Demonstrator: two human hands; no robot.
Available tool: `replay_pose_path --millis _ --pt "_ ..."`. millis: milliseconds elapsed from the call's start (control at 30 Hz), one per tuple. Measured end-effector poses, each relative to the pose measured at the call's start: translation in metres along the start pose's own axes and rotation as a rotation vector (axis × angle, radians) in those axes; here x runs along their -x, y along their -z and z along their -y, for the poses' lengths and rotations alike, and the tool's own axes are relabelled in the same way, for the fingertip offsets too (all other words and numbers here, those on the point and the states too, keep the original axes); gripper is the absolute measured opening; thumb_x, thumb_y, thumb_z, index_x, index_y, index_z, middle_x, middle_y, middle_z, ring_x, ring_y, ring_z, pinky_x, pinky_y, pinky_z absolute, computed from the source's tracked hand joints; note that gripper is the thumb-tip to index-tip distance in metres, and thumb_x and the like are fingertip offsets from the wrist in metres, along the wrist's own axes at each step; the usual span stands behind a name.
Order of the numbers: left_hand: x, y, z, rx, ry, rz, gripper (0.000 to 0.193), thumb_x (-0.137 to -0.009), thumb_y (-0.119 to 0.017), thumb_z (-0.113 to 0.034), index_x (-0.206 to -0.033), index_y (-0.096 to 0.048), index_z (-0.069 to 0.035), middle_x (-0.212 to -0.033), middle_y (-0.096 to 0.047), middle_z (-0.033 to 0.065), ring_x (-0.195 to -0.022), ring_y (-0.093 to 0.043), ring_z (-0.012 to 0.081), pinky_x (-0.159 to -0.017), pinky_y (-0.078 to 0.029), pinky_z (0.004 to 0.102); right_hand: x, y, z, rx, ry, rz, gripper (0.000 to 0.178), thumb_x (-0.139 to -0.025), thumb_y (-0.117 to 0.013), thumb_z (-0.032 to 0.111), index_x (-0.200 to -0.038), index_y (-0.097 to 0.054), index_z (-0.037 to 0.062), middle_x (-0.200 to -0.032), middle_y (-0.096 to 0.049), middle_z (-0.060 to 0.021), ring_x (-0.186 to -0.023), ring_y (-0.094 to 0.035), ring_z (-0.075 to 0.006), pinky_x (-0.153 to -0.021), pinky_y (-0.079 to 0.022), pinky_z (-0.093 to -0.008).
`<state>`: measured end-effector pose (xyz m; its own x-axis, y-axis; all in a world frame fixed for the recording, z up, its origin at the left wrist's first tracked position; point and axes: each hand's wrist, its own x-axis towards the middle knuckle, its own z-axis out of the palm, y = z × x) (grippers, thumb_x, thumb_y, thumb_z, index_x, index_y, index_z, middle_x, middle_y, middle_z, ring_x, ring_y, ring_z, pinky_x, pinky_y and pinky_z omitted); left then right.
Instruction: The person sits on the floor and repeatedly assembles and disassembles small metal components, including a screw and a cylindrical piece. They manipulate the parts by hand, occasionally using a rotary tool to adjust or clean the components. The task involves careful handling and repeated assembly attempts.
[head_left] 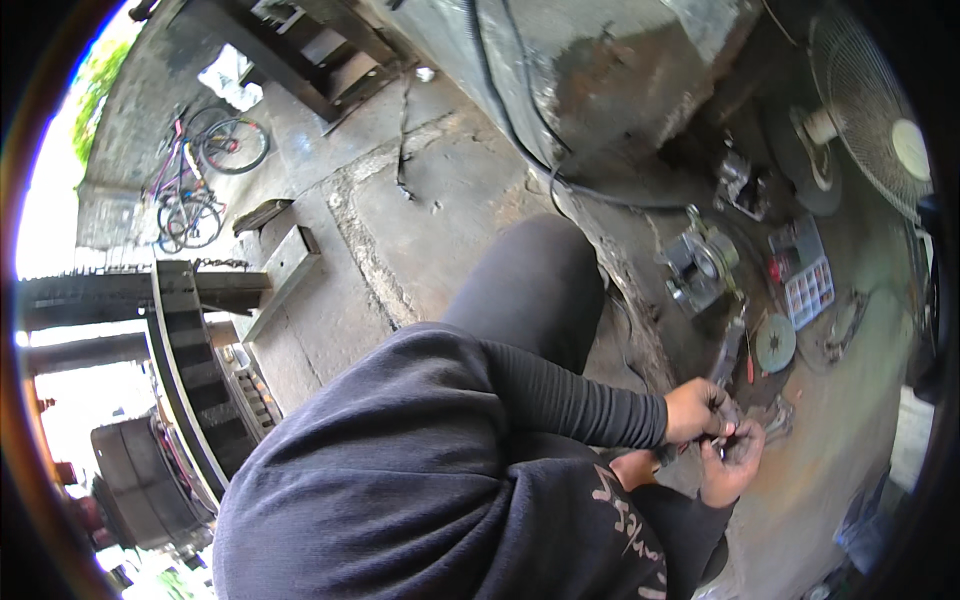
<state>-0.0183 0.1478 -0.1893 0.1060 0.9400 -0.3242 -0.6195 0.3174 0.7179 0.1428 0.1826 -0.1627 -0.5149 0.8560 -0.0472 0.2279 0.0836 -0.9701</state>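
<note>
Small greyish piece (719, 443), mostly hidden, at lower right, pinched between nearly closed fingers of left hand (697, 411) and right hand (734, 464). Near these: round grey-green disc (775, 343), slender red-handled tool (750, 371). Farther off: open, clear plastic compartment box (809, 294).

Daylight strongest along left rim; opening there blown out to white, leafy green foliage (100, 85) washed pale. Rainbow-tinted flare down lower left edge. Grey concrete floor (440, 205) in soft, diffuse light. Dark long-sleeved sweatshirt (370, 480) deep in tone, folds readable. Right side dimmer; round wire-caged fan (868, 115) stretched by fisheye bend. Corners black. Small object between bare, smudged fingers (745, 447) too soft to identify.
</note>
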Motion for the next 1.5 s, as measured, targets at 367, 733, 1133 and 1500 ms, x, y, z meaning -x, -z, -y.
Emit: replay_pose_path --millis 367,733,1133,1500 --pt "0.014 0.001 -0.019 0.283 0.160 0.149 0.016 -0.089 -0.059 -0.002 -0.104 -0.058 0.004 -0.092 -0.062 0.0068 -0.083 -0.059 0.0124 -0.074 -0.048 0.0241 -0.005 0.000 0.016 0.303 0.254 0.025 0.054 -0.062 -0.085 0.013 -0.103 -0.051 0.0027 -0.088 -0.057 -0.0070 -0.069 -0.059 -0.0166 -0.064 -0.049 -0.0289" --pt "0.033 -0.024 -0.051 0.139 0.003 0.251 0.020 -0.086 -0.064 0.000 -0.104 -0.060 0.004 -0.092 -0.065 0.0095 -0.082 -0.063 0.0124 -0.074 -0.053 0.0249 -0.002 0.004 0.046 0.103 0.428 -0.020 0.050 -0.062 -0.085 0.008 -0.094 -0.046 0.0074 -0.081 -0.051 -0.0061 -0.074 -0.051 -0.0185 -0.067 -0.043 -0.0317" --pt "0.039 -0.030 -0.049 0.179 0.019 0.248 0.020 -0.084 -0.066 -0.001 -0.101 -0.059 0.005 -0.087 -0.064 0.0102 -0.077 -0.064 0.0144 -0.071 -0.055 0.0258 -0.001 0.010 0.061 0.204 0.522 0.002 0.050 -0.062 -0.081 0.002 -0.102 -0.051 0.0019 -0.080 -0.058 -0.0070 -0.069 -0.059 -0.0242 -0.062 -0.048 -0.0348" --pt "0.041 -0.031 -0.045 0.254 0.005 0.225 0.021 -0.084 -0.064 0.002 -0.104 -0.058 0.006 -0.088 -0.064 0.0125 -0.078 -0.065 0.0158 -0.071 -0.057 0.0271 0.000 0.010 0.059 0.220 0.517 0.028 0.053 -0.061 -0.081 0.002 -0.105 -0.050 0.0003 -0.082 -0.058 -0.0085 -0.071 -0.059 -0.0252 -0.063 -0.049 -0.0360"
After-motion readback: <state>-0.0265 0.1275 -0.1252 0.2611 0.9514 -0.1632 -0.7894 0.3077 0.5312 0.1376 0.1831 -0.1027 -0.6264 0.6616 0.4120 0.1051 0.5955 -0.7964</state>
